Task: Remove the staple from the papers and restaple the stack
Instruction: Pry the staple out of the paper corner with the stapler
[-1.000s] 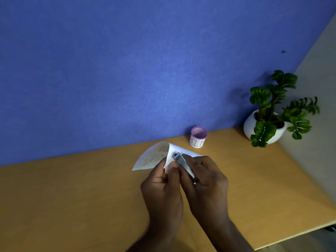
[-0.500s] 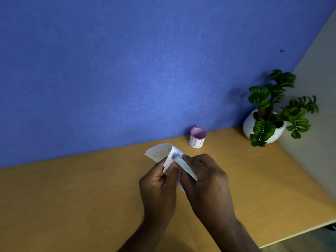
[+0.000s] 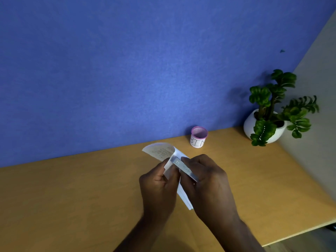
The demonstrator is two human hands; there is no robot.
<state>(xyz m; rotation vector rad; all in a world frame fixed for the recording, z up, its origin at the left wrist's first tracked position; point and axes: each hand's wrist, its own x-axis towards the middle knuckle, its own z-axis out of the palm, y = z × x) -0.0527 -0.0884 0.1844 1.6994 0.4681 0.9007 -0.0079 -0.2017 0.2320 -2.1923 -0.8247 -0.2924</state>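
Note:
A small stack of white papers is held above the wooden desk, its top sheet curled back so printed text shows. My left hand pinches the stack's near corner between thumb and fingers. My right hand grips a slim silver stapler, whose front end sits against the folded edge of the papers next to my left thumb. The staple itself is too small to make out.
A small white cup with a pink rim, marked "BIN", stands at the back against the blue wall. A potted green plant in a white pot sits in the back right corner. The desk's front edge runs at lower right.
The papers have been drawn closer and curled more tightly, so less of the top sheet fans out to the left. Both hands stay together on the stack and stapler.

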